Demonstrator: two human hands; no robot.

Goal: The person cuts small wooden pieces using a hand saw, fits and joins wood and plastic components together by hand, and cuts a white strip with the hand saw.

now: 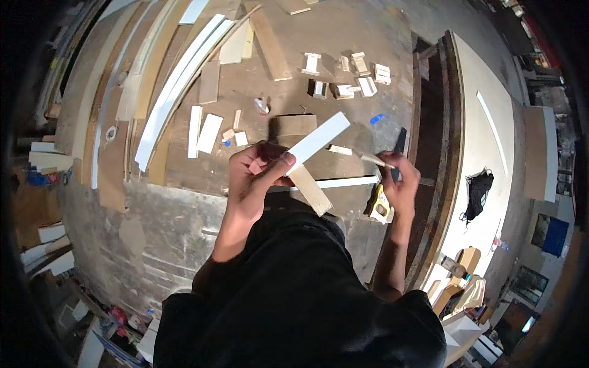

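Presently, white-faced wood strip (pixel 322 140) clamped in your left hand (pixel 257 178) over the workbench (pixel 343 37), long axis slanting forward-right; bare wood strip (pixel 311 190) crosses beneath, angling back toward you. Your right hand (pixel 400 181), apart rightward, pinches a thin wood sliver (pixel 375 161) beside a yellow-handled tool (pixel 381 206).

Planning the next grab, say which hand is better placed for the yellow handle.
Probably the right hand, close beside the yellow handle; the left hand sits farther off, gripping a white strip.

Brown worktable (pixel 343 34), pale side table (pixel 488 89), grey floor (pixel 438 15)
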